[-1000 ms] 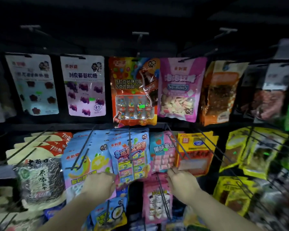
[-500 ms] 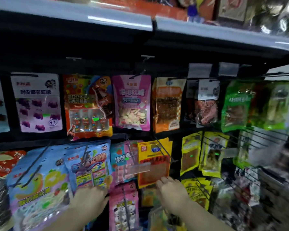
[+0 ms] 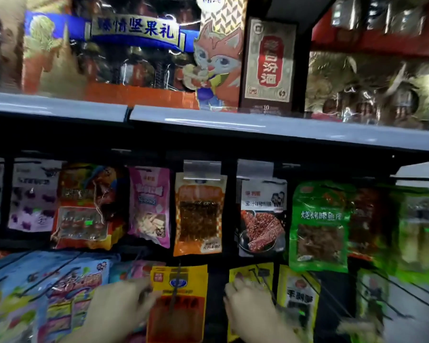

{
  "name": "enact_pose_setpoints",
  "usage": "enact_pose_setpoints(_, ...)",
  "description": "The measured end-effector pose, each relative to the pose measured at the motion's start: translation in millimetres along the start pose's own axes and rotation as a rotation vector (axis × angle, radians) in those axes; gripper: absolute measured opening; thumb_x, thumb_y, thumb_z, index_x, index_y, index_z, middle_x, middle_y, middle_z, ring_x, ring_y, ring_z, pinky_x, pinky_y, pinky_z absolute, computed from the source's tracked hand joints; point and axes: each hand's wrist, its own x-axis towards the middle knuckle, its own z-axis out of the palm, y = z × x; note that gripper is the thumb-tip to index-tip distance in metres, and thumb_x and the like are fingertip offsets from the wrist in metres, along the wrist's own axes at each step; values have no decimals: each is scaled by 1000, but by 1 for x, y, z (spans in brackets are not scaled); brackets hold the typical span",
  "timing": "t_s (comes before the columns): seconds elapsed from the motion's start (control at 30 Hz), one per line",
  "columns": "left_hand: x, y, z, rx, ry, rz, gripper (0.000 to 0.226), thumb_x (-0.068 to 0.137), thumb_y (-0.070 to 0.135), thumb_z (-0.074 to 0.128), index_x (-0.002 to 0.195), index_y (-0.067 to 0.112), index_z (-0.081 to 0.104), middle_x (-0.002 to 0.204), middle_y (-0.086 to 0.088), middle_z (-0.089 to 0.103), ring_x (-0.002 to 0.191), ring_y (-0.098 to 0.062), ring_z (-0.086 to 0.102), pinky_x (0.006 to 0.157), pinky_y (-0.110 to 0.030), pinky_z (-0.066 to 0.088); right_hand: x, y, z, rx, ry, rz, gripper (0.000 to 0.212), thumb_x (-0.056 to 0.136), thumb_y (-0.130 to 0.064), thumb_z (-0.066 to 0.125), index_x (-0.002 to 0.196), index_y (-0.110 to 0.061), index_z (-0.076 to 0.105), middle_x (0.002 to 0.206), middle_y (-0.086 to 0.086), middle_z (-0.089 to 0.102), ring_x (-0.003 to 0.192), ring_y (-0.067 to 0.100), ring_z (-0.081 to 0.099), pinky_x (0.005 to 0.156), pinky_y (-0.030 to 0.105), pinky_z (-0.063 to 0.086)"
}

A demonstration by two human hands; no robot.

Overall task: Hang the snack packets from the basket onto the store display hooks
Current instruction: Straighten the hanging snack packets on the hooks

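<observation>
Head view shows my left hand (image 3: pixel 119 308) touching the yellow packet (image 3: pixel 178 303), right hand (image 3: pixel 248 308) grip unclear; I should slide it fully along its hook (image 3: pixel 175 288).
</observation>
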Motion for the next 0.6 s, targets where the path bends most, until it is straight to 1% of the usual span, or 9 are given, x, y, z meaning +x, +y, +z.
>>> enact_pose_setpoints(0.03,9,32,-13,43,61,-31,34,89,66,38,93,39,58,85,13,60,73,-3,53,47,-12,32,1,14,-6,-7,15,7,35,30,-42,86,52,-26,63,50,-5,56,45,13,58,35,27,45)
enact_pose_setpoints(0.07,15,39,-14,44,63,11,33,90,64,39,98,38,58,87,14,60,71,-2,51,47,-12,33,4,27,-13,-10,24,29,35,32,-39,86,53,-25,63,51,-4,57,46,15,58,35,28,45)
enact_pose_setpoints(0.13,37,49,-18,-16,134,-15,29,91,62,41,94,38,55,87,16,60,68,-1,51,48,-13,37,10,54,-26,-40,41,72,34,35,-37,87,58,-23,66,54,-3,59,50,17,60,36,30,46)
enact_pose_setpoints(0.17,41,57,-21,-37,128,-33,32,90,63,41,92,36,56,85,16,62,69,-1,54,51,-15,42,13,67,-34,-59,35,94,32,42,-36,86,65,-21,68,60,-3,62,56,18,63,40,32,49)
enact_pose_setpoints(0.23,62,68,-19,-88,181,-22,34,88,64,44,94,35,61,82,16,63,72,-1,59,56,-18,50,18,89,-50,3,-2,150,27,75,-35,69,95,-16,69,89,3,68,85,24,66,63,38,55)
enact_pose_setpoints(0.3,82,87,-22,-96,211,30,34,89,62,45,105,37,62,90,18,63,80,-1,60,55,-17,46,26,109,-55,5,34,172,32,94,-30,44,120,-15,56,115,4,61,110,26,56,84,38,49)
enact_pose_setpoints(0.4,117,110,-18,-70,219,115,41,89,63,42,115,36,59,109,15,64,96,-8,63,60,-24,45,40,131,-58,-19,53,227,35,98,-29,35,129,-16,47,127,3,54,120,24,47,91,35,44)
enact_pose_setpoints(0.53,158,137,-8,-44,207,193,44,89,64,38,113,33,59,111,11,65,95,-14,65,65,-28,48,67,152,-47,-32,22,309,37,98,-32,35,130,-17,44,131,2,51,123,23,45,96,36,41)
enact_pose_setpoints(0.6,178,143,-1,-42,216,219,44,91,62,37,117,34,57,114,11,64,98,-14,65,67,-29,48,79,160,-41,-38,10,353,39,98,-35,34,131,-17,44,130,2,51,122,23,46,96,36,42)
